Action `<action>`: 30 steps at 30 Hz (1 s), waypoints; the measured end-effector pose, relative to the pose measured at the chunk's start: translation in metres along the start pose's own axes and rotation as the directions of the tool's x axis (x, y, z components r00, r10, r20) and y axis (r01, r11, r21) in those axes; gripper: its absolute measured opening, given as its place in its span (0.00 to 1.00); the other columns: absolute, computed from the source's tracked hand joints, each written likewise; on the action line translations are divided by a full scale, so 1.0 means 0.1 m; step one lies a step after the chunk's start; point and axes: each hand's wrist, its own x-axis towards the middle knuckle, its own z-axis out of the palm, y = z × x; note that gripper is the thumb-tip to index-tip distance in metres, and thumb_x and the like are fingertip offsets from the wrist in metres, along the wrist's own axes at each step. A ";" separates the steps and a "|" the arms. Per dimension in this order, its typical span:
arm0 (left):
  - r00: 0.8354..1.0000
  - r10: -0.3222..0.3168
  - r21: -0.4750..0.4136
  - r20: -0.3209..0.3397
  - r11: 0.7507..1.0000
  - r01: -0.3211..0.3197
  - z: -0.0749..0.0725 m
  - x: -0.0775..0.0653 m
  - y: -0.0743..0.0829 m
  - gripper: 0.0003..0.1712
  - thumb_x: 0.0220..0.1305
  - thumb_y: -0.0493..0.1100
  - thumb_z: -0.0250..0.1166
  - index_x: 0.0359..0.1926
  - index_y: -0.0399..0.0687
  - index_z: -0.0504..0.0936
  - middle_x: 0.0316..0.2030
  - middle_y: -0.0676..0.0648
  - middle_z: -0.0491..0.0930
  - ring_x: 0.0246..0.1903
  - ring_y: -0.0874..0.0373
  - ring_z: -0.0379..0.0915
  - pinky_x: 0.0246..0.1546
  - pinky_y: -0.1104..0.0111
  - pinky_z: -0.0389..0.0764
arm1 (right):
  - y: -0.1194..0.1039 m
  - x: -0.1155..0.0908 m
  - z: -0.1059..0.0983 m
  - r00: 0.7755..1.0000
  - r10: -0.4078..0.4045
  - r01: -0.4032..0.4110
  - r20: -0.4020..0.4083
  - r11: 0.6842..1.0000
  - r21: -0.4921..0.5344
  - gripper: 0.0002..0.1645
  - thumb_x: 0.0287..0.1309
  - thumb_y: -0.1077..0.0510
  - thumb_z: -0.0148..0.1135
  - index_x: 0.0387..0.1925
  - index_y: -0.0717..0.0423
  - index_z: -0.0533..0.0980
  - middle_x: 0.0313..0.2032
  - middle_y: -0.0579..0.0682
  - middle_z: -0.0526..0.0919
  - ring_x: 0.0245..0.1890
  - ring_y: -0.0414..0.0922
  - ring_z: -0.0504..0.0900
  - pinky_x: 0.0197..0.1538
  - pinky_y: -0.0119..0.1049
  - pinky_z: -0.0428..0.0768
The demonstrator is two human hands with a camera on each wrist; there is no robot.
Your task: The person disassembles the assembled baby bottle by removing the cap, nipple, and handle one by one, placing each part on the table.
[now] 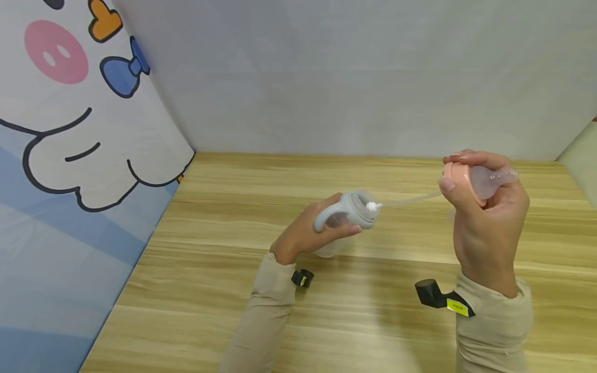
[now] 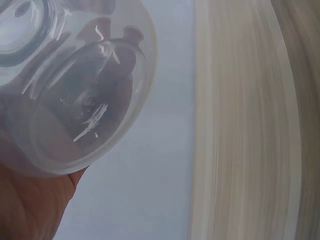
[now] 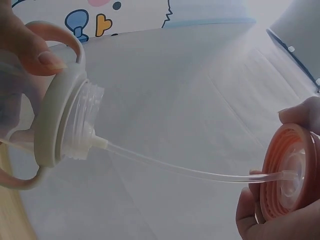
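My left hand (image 1: 310, 228) grips a clear baby bottle (image 2: 95, 100) with a pale grey two-handled collar (image 3: 52, 117). The bottle is tilted, its threaded mouth (image 3: 82, 122) facing right. In my right hand (image 1: 494, 223) is a pink screw-ring cap (image 1: 459, 178) with a clear nipple (image 1: 492, 178), held between thumb and fingers with the nipple pointing right. From the cap's underside a clear straw (image 3: 200, 172) runs across to the bottle. The straw's white end piece (image 3: 100, 142) is at the bottle mouth; how far it reaches inside cannot be told.
Both hands are above a wood-grain table (image 1: 210, 311). A pale grey wall covering (image 1: 350, 77) rises behind it, and a cartoon-printed cloth (image 1: 93, 155) hangs at the left. A black wrist device (image 1: 431, 294) is strapped at the right sleeve, another (image 1: 303, 278) at the left.
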 end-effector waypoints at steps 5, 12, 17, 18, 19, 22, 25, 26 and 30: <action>0.999 -0.024 0.028 -0.023 0.999 0.025 -0.03 -0.01 0.01 0.23 0.67 0.51 0.67 0.61 0.60 0.74 0.46 0.54 0.84 0.41 0.63 0.81 0.44 0.67 0.83 | 0.01 0.00 0.00 1.000 -0.003 0.003 -0.006 1.000 -0.011 0.17 0.43 0.86 0.57 0.39 0.78 0.75 0.39 0.64 0.83 0.43 0.56 0.80 0.42 0.34 0.81; 0.999 -0.025 0.015 -0.036 1.000 0.025 -0.06 -0.02 -0.01 0.23 0.68 0.51 0.67 0.62 0.61 0.74 0.46 0.55 0.84 0.42 0.63 0.80 0.45 0.66 0.82 | 0.00 0.01 0.01 1.000 -0.009 0.009 0.006 1.000 -0.013 0.17 0.43 0.86 0.57 0.39 0.78 0.75 0.40 0.64 0.82 0.45 0.56 0.80 0.43 0.34 0.81; 0.998 0.038 0.008 -0.041 0.999 -0.037 -0.09 -0.02 -0.02 0.23 0.68 0.48 0.67 0.62 0.58 0.74 0.46 0.53 0.85 0.42 0.63 0.80 0.46 0.66 0.83 | 0.00 0.01 0.02 1.000 -0.011 0.011 0.012 1.000 -0.009 0.17 0.43 0.86 0.56 0.39 0.78 0.75 0.40 0.64 0.82 0.46 0.56 0.80 0.44 0.34 0.80; 0.998 0.045 0.007 -0.042 0.999 -0.045 -0.09 -0.02 -0.03 0.24 0.68 0.48 0.67 0.63 0.58 0.74 0.46 0.53 0.85 0.42 0.63 0.80 0.45 0.67 0.83 | 0.00 0.01 0.02 1.000 -0.013 0.013 0.009 1.000 -0.010 0.17 0.43 0.86 0.56 0.39 0.78 0.75 0.40 0.64 0.82 0.46 0.56 0.79 0.43 0.34 0.80; 0.998 0.052 0.005 -0.043 0.999 -0.052 -0.10 -0.02 -0.03 0.24 0.68 0.48 0.67 0.63 0.58 0.74 0.46 0.53 0.85 0.42 0.63 0.80 0.45 0.67 0.83 | 0.00 0.01 0.02 1.000 -0.015 0.015 0.005 1.000 -0.008 0.17 0.43 0.86 0.56 0.39 0.77 0.75 0.40 0.64 0.82 0.46 0.56 0.79 0.43 0.34 0.80; 0.998 0.049 0.000 -0.048 0.999 -0.049 -0.11 -0.03 -0.05 0.24 0.68 0.49 0.67 0.63 0.59 0.74 0.46 0.53 0.84 0.41 0.62 0.79 0.44 0.67 0.82 | 0.01 0.02 0.02 1.000 -0.027 0.027 -0.011 1.000 0.002 0.17 0.43 0.85 0.56 0.38 0.78 0.75 0.39 0.64 0.83 0.46 0.56 0.80 0.42 0.34 0.80; 0.998 0.032 -0.004 -0.051 0.999 -0.032 -0.12 -0.03 -0.05 0.24 0.68 0.51 0.66 0.64 0.61 0.74 0.46 0.54 0.84 0.40 0.62 0.78 0.44 0.66 0.82 | 0.01 0.03 0.01 0.999 -0.035 0.035 -0.020 0.999 0.011 0.16 0.42 0.85 0.57 0.38 0.78 0.75 0.38 0.64 0.83 0.45 0.55 0.80 0.41 0.33 0.80; 0.998 0.026 -0.003 -0.052 1.000 -0.026 -0.12 -0.03 -0.05 0.25 0.68 0.52 0.66 0.64 0.62 0.73 0.46 0.54 0.84 0.40 0.62 0.78 0.44 0.66 0.81 | 0.02 0.04 0.00 0.999 -0.035 0.035 -0.018 0.999 0.011 0.16 0.42 0.85 0.57 0.38 0.79 0.75 0.38 0.64 0.83 0.44 0.55 0.81 0.40 0.33 0.80; 0.998 0.021 0.006 -0.053 1.000 -0.020 -0.12 -0.04 -0.04 0.25 0.68 0.52 0.67 0.64 0.62 0.73 0.45 0.54 0.84 0.39 0.62 0.78 0.43 0.67 0.81 | 0.06 0.06 -0.06 1.000 -0.014 0.013 -0.009 1.000 -0.024 0.16 0.43 0.85 0.58 0.38 0.78 0.75 0.40 0.64 0.82 0.43 0.55 0.80 0.40 0.33 0.80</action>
